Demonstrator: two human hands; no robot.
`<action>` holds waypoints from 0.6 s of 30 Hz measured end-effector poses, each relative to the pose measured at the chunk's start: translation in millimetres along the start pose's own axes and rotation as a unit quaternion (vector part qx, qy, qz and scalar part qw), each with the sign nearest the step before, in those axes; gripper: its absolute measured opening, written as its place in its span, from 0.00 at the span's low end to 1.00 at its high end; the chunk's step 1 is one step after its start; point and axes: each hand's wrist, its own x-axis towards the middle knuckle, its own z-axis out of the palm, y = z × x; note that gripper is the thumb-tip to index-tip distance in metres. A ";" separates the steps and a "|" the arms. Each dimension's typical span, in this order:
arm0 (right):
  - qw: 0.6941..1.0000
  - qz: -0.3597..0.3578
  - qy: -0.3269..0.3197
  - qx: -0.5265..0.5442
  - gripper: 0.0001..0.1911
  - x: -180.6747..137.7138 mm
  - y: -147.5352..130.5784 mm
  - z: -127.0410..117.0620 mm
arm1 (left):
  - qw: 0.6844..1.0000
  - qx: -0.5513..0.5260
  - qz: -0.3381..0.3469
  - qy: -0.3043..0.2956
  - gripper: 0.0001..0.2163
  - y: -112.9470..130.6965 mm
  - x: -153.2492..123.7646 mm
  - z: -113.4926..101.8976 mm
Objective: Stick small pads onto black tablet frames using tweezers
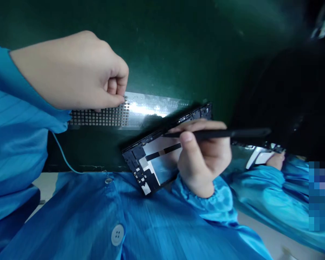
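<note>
My left hand (76, 72) is closed in a pinch at the upper left. Its fingertips touch the top edge of a shiny sheet (141, 112) covered with a grid of small dark squares, which lies on the green surface (165, 47). What the pinch holds is too small to see. My right hand (203, 159) is at the centre, gripping a black device frame (151, 159) with a pale inner panel, held tilted above my lap. The same hand's thumb and fingers also hold a thin black stick (222, 133) that points left across the frame.
My blue smock (97, 216) with its buttons fills the foreground. A thin blue cord (62, 155) hangs by my left sleeve. At the right, another person's blue sleeve (260, 195) and hand (276, 160) hold a similar part. A dark shape (287, 94) stands behind.
</note>
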 end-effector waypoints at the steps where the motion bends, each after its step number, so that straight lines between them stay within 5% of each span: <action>1: 1.000 -0.017 0.009 0.003 0.07 -11.2 0.7 -0.8 | 1.000 -0.007 0.011 0.006 0.22 -4.2 -0.2 1.2; 8: 0.997 -0.066 -0.007 -0.026 0.13 -23.3 14.7 7.8 | 0.999 -0.017 0.026 0.042 0.36 -24.2 0.4 7.6; 13: 0.994 -0.078 -0.045 -0.062 0.16 -23.4 -1.3 0.8 | 0.998 -0.021 0.038 0.043 0.32 -24.6 1.2 9.6; 18: 0.989 -0.026 -0.138 -0.050 0.07 29.1 -14.8 2.6 | 0.999 -0.021 0.024 0.020 0.31 -5.1 -0.5 2.4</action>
